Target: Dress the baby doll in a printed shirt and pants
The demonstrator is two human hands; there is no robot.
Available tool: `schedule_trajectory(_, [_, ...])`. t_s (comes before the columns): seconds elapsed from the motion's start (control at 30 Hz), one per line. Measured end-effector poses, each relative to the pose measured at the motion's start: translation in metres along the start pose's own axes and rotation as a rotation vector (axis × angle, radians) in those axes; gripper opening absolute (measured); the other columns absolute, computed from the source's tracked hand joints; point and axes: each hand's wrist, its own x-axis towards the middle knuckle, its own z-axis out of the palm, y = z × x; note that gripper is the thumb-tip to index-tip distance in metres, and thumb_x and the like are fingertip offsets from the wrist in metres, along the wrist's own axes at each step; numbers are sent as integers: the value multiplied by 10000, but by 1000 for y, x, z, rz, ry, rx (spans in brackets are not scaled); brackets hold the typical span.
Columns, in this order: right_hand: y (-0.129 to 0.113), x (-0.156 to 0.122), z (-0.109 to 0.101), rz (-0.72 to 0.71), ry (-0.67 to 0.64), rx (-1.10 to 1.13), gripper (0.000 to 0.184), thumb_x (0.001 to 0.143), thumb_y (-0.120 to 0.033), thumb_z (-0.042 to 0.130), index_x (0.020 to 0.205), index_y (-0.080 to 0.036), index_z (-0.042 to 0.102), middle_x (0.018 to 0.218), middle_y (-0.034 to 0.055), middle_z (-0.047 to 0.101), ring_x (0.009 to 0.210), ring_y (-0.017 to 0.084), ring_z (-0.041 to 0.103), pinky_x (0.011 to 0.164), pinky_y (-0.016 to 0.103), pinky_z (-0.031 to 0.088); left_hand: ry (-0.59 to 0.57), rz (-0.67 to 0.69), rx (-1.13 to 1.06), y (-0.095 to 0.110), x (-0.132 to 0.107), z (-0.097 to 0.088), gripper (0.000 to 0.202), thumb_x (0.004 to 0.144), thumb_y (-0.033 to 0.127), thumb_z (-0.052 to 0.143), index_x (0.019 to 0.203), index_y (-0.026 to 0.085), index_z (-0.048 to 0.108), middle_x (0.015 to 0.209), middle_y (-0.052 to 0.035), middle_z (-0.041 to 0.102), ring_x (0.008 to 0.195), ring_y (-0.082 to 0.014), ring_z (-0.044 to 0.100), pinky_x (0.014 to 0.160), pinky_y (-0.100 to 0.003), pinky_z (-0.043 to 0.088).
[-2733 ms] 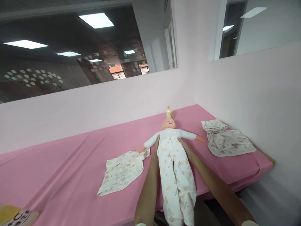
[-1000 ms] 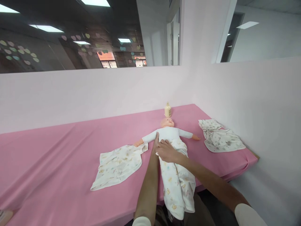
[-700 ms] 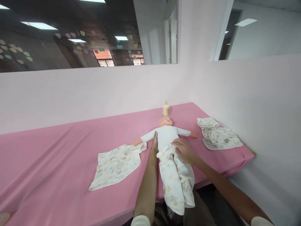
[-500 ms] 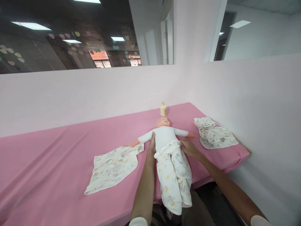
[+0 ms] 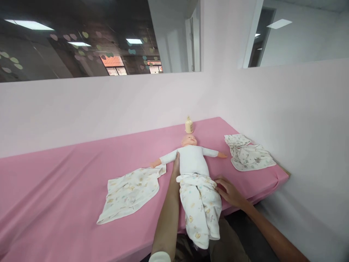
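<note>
Doll [image 5: 193,160] on desk [image 5: 68,189], 3 o'clock of L hand [image 5: 176,166], touching; grip hidden, can't tell. R hand [image 5: 230,192], half-curled, fingers at pants [image 5: 200,205], 2 o'clock edge; pinch unclear.

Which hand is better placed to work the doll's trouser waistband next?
Probably the right hand: it is at the edge of the waistband, while the left hand lies against the torso of the doll.

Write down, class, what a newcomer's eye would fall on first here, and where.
Probably the doll, lying face-up on the pink cover, its printed trousers reaching past the front edge. Then perhaps the left hand against its side and the right hand across from it, beside the trousers.
</note>
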Motion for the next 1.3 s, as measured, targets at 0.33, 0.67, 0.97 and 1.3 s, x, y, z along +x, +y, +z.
schedule_trajectory(0.33, [-8, 10, 1, 60, -97, 274, 548, 875, -302, 552, 1406, -258, 424, 1441, 89, 460, 1345, 254, 412, 1137, 480, 313, 92, 16, 131, 4, -35, -2, 482, 896, 498, 525, 1174, 110, 589, 1166, -154, 666, 1198, -292, 552, 980, -348, 452])
schedule_trajectory(0.67, [-5, -10, 4, 54, -332, 215, 1323, 514, -487, 881, 1555, -283, 91, 1595, 127, 175, 1452, 363, 166, 1166, 529, 198, 31, 294, 678, -37, -135, -35, 605, 839, 500, 621, 1347, 248, 408, 1426, -121, 443, 1314, -252, 449, 1068, -395, 407])
schedule_trajectory(0.97, [-7, -3, 15, 46, -269, 171, 1332, 505, -519, 870, 1554, -280, 85, 1574, 139, 200, 1432, 366, 198, 1144, 528, 231, -61, 435, 894, -19, -119, -35, 778, 651, 427, 797, 1301, 230, 418, 1391, -122, 388, 1308, -287, 401, 1052, -418, 388])
schedule_trajectory(1.3, [-8, -2, 13, 72, -252, 128, 1306, 526, -537, 855, 1554, -231, 109, 1580, 160, 194, 1442, 351, 194, 1156, 509, 226, 98, 375, 929, -52, -144, -41, 454, 776, 441, 647, 1119, 178, 506, 1128, -91, 537, 1071, -251, 539, 920, -418, 461])
